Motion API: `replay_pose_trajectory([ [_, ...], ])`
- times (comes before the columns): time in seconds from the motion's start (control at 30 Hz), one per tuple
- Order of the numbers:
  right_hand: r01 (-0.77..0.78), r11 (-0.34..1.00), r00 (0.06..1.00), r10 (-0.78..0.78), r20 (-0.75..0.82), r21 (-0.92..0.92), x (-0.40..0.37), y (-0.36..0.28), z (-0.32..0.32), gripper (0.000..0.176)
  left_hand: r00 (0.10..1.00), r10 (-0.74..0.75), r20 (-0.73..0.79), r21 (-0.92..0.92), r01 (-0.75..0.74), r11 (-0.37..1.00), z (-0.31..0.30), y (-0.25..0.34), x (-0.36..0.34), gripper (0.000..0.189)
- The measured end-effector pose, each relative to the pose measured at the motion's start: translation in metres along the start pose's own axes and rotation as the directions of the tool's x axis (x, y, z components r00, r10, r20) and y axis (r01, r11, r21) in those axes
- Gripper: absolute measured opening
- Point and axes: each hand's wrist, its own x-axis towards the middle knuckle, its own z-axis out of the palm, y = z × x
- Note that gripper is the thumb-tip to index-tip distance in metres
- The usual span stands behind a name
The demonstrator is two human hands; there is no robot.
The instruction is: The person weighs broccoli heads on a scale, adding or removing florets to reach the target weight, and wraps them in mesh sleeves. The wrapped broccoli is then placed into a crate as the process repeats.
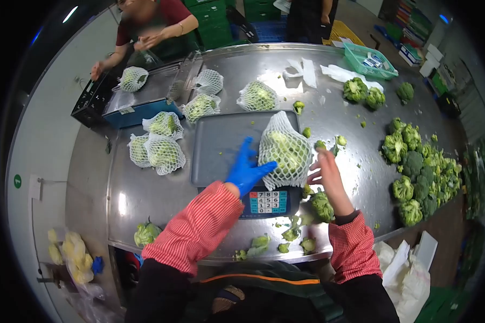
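A broccoli head in a white foam net (pixel 285 153) sits at the right side of the grey scale tray (pixel 215 134). My left hand (pixel 247 169), in a blue glove, is over the tray with fingers spread, its thumb against or just in front of the net's lower left side. To the right of the netted broccoli, my bare right hand (pixel 328 175) has its fingers apart, slightly bent and holding nothing. The scale's keypad (pixel 268 202) shows below the tray. A loose broccoli head (pixel 322 207) lies below my right hand.
Several netted broccoli heads (pixel 164 153) lie left of and beyond the scale. A pile of bare broccoli (pixel 415 167) covers the table's right side. A green basket (pixel 369 60) stands at the far right. Across the table, a person (pixel 156 32) works beside a blue-sided machine (pixel 143 112).
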Motion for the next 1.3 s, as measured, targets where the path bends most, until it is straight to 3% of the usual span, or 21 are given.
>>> replay_pose_trajectory([
  [0.07,0.088,0.989,0.994,-0.080,0.070,-0.119,0.001,0.010,0.020,0.054,0.988,0.066,0.140,-0.177,-0.041,0.983,0.015,-0.036,0.021,0.082],
  [0.13,0.238,0.964,0.970,-0.230,0.078,-0.117,0.001,0.006,0.038,0.050,0.984,0.125,0.125,-0.504,-0.046,0.863,0.015,-0.040,0.026,0.081],
  [0.17,0.276,0.959,0.954,-0.266,0.140,-0.057,0.000,-0.001,0.044,0.052,0.991,0.019,0.131,-0.506,0.051,0.861,0.005,-0.031,0.021,0.073],
  [0.27,0.237,0.969,0.916,-0.247,0.316,0.069,-0.007,-0.025,0.074,0.054,0.996,-0.093,0.009,-0.654,0.076,0.753,-0.032,-0.046,0.023,0.059],
  [0.37,0.298,0.951,0.888,-0.246,0.387,-0.078,-0.011,-0.039,0.100,0.052,0.973,-0.010,-0.232,-0.605,-0.136,0.785,-0.096,-0.046,0.035,0.046],
  [0.47,0.348,0.915,0.894,-0.258,0.365,-0.204,-0.009,-0.030,0.103,0.045,0.894,0.083,-0.440,-0.359,-0.260,0.897,-0.204,-0.074,0.070,0.054],
  [0.53,0.366,0.898,0.909,-0.289,0.301,-0.242,-0.006,-0.015,0.093,0.038,0.745,0.172,-0.645,0.166,-0.083,0.983,-0.278,-0.093,0.101,0.053],
  [0.6,0.258,0.939,0.949,-0.203,0.239,-0.226,-0.007,-0.011,0.076,0.034,0.574,0.490,-0.656,0.525,-0.119,0.843,-0.377,-0.170,0.156,0.053],
  [0.63,0.254,0.941,0.958,-0.213,0.194,-0.223,-0.006,-0.005,0.065,0.033,0.657,0.436,-0.615,0.509,-0.091,0.856,-0.422,-0.203,0.170,0.059],
  [0.67,0.253,0.943,0.962,-0.222,0.160,-0.216,-0.004,0.000,0.054,0.031,0.742,0.296,-0.602,0.651,0.240,0.720,-0.435,-0.201,0.170,0.070],
  [0.7,0.236,0.937,0.970,-0.213,0.117,-0.258,-0.003,0.003,0.040,0.029,0.780,0.283,-0.559,0.788,0.392,0.476,-0.444,-0.207,0.171,0.076],
  [0.73,0.300,0.869,0.947,-0.322,0.013,-0.394,-0.001,0.008,0.021,0.029,0.745,0.366,-0.558,0.816,0.410,0.409,-0.463,-0.227,0.183,0.079],
  [0.83,0.263,0.585,0.807,-0.569,-0.158,-0.767,0.006,0.027,-0.045,0.033,0.726,0.290,-0.624,0.746,0.444,0.496,-0.438,-0.203,0.171,0.081],
  [0.87,0.148,0.399,0.768,-0.623,-0.149,-0.905,0.009,0.034,-0.083,0.041,0.720,0.310,-0.621,0.761,0.461,0.456,-0.428,-0.194,0.164,0.081],
  [0.93,-0.250,0.169,0.820,-0.487,-0.301,-0.953,0.007,0.031,-0.162,0.058,0.690,0.498,-0.525,0.849,0.381,0.367,-0.359,-0.125,0.120,0.072],
  [0.97,-0.392,-0.015,0.802,-0.495,-0.334,-0.920,0.001,0.026,-0.203,0.067,0.672,0.608,-0.423,0.900,0.233,0.368,-0.328,-0.109,0.106,0.066],
  [1.03,-0.560,-0.055,0.739,-0.484,-0.468,-0.827,-0.005,0.031,-0.282,0.075,0.563,0.795,-0.226,0.948,-0.059,0.311,-0.272,-0.088,0.079,0.055],
  [1.13,-0.718,0.005,0.662,-0.304,-0.685,-0.696,-0.013,0.047,-0.342,0.071,0.657,0.717,-0.234,0.679,-0.418,0.604,-0.156,-0.061,0.037,0.043],
  [1.17,-0.762,0.040,0.627,-0.207,-0.751,-0.647,-0.015,0.054,-0.354,0.068,0.721,0.674,-0.158,0.657,-0.433,0.617,-0.134,-0.057,0.025,0.042],
  [1.27,-0.622,0.020,0.733,-0.339,-0.590,-0.783,-0.017,0.084,-0.336,0.064,0.839,0.542,0.053,0.540,-0.480,0.691,-0.082,-0.050,0.002,0.041],
  [1.3,-0.572,0.110,0.760,-0.303,-0.575,-0.813,-0.018,0.080,-0.329,0.063,0.855,0.511,0.089,0.473,-0.488,0.734,-0.068,-0.049,-0.003,0.041],
])
